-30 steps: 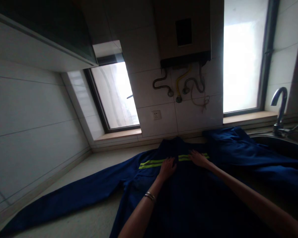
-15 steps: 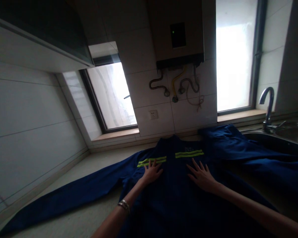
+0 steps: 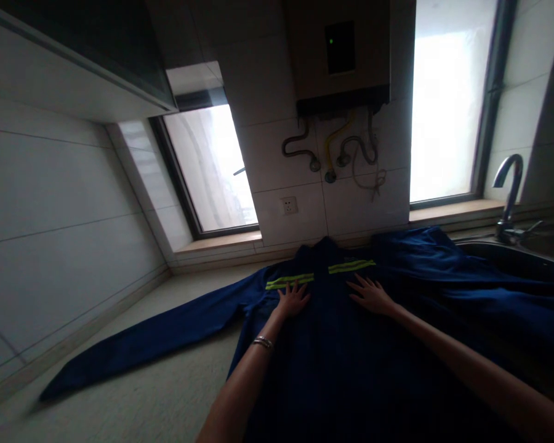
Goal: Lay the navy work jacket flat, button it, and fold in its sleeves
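**Left hand [image 3: 293,299] and right hand [image 3: 373,297] flat over a blue jacket [image 3: 325,344]**

From where I stand, I see the jacket laid on the counter [image 3: 166,381]. Its collar [image 3: 324,246] is close to the counter's back edge, where the tiled wall begins. The long axis of its body runs from this back edge toward the person, and the lower part goes into dark shadow, so its hem I cannot tell.

Both hands have the palm down and the fingers spread; neither one pinches anything. They lie on the chest part, with a strip of plain cloth between them. The left hand reaches with its fingertips to the left yellow-green stripe [image 3: 277,283]. The right hand is just short of the right yellow-green stripe [image 3: 351,267], on the person's side of it. How strongly they press, I cannot tell.

The collar lies ahead of both hands, between their two lines, and the left hand seems a little nearer to it. The left sleeve [image 3: 152,338] is stretched slantwise toward the counter's left edge, away from both hands; the left hand is clearly nearer to it.

On the right, more blue cloth [image 3: 466,271] lies beside the sink [image 3: 551,245]; whether it is all the jacket, I cannot say.
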`<act>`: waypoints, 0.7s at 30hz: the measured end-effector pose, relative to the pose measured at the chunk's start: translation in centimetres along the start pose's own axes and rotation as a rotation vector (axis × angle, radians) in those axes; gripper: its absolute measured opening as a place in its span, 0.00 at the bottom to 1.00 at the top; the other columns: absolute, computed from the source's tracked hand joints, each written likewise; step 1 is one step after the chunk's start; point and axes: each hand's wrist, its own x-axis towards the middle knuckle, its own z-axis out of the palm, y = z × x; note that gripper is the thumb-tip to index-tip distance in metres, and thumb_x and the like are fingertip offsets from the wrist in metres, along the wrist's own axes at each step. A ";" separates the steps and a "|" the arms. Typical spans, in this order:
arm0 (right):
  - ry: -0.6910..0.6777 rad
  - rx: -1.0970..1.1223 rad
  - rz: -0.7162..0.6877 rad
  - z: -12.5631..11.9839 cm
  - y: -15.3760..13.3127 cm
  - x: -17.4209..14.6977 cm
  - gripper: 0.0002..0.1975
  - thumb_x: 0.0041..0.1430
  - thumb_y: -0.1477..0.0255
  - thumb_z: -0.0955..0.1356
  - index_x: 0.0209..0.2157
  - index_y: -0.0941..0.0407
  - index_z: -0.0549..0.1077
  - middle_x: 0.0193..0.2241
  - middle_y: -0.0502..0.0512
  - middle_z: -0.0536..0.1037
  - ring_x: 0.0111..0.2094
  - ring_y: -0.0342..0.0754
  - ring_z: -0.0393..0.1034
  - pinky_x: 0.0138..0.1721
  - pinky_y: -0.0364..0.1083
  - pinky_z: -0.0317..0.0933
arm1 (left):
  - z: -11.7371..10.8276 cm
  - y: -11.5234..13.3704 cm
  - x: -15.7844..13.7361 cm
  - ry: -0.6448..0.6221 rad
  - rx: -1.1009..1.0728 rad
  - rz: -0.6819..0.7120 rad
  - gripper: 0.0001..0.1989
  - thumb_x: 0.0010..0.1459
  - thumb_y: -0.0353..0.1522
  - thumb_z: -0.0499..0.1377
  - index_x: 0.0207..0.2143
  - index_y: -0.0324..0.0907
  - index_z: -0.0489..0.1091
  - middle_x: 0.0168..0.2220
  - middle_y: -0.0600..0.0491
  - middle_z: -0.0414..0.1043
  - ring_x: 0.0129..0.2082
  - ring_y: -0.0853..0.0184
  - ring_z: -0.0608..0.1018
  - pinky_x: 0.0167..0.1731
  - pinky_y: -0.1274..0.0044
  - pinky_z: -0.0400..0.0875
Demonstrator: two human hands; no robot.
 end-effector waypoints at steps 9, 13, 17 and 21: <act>0.022 -0.046 0.007 0.4 1.6 4.2 0.27 0.60 0.51 0.54 0.60 0.38 0.51 0.64 0.50 0.44 0.59 0.65 0.47 0.54 0.63 0.44 | -0.9 0.6 2.9 0.122 0.107 0.010 0.26 0.60 0.45 0.42 0.61 0.53 0.50 0.64 0.51 0.45 0.62 0.47 0.47 0.55 0.49 0.40; 0.047 -0.061 0.013 -0.2 1.5 3.9 0.26 0.60 0.52 0.55 0.60 0.41 0.54 0.63 0.52 0.47 0.58 0.63 0.50 0.53 0.62 0.46 | -0.8 1.0 1.3 0.232 0.161 0.037 0.27 0.60 0.44 0.43 0.60 0.47 0.53 0.64 0.49 0.45 0.63 0.49 0.44 0.58 0.56 0.35; 0.105 -0.109 -0.021 -1.5 0.3 2.6 0.24 0.61 0.58 0.57 0.57 0.50 0.62 0.60 0.58 0.56 0.57 0.61 0.53 0.54 0.59 0.46 | -0.5 0.1 -2.5 0.143 0.087 -0.031 0.31 0.60 0.48 0.39 0.62 0.46 0.48 0.65 0.47 0.40 0.63 0.46 0.42 0.56 0.53 0.38; 0.137 -0.096 -0.147 -2.8 -2.2 -0.5 0.24 0.61 0.64 0.57 0.57 0.54 0.61 0.60 0.59 0.56 0.59 0.55 0.51 0.57 0.54 0.45 | -0.8 -2.2 -6.9 0.061 0.054 -0.064 0.33 0.60 0.51 0.37 0.63 0.47 0.45 0.65 0.47 0.38 0.63 0.47 0.40 0.56 0.53 0.39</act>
